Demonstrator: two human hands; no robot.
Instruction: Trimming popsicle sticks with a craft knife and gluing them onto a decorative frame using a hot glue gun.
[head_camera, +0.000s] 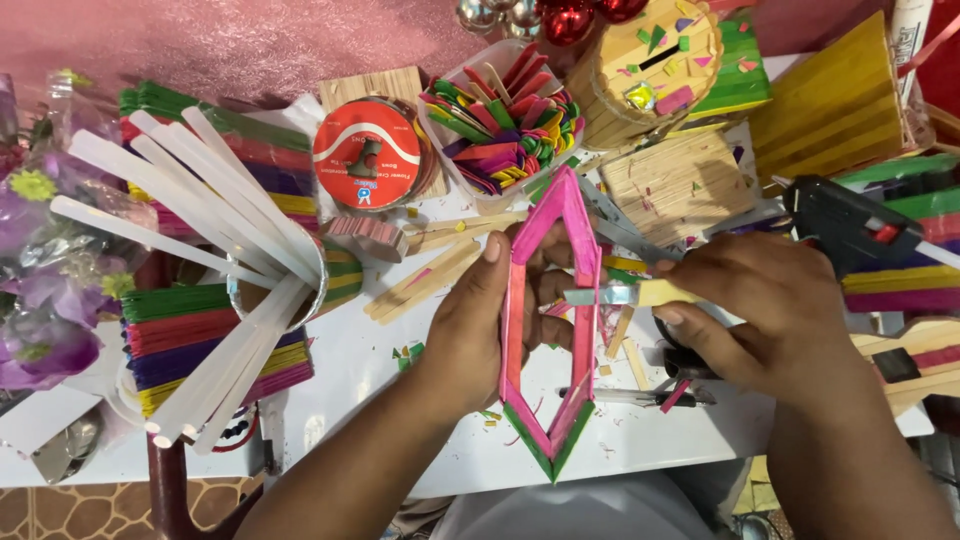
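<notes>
Left hand (470, 320) has its fingers curled around the left side of a long pointed frame of pink craft sticks (550, 320), thumb pressed flat on the pink left edge and the other fingertips showing through the open middle. So it's gripping the frame, which is held upright-ish over the near middle of the white table (350, 380); the near tip of the frame is green.

Right hand (770, 310) is pinching a small cutter with a yellow handle (630, 294), thumb and fingers closed tight on the handle, and its metal blade end is touching the right edge of the frame about halfway along.

Going outward: plain wooden sticks (430, 275) lie just left of the frame, and small offcuts are scattered near it. Far of the frame sits a clear tub of mixed coloured sticks (505, 125), with a red round tin (368, 152) to its left. A fan of white glue sticks (200, 210) sticks out of a cup on the left, over stacks of coloured sticks. A black glue gun (850, 225) lies on the right, just far of the right hand.
</notes>
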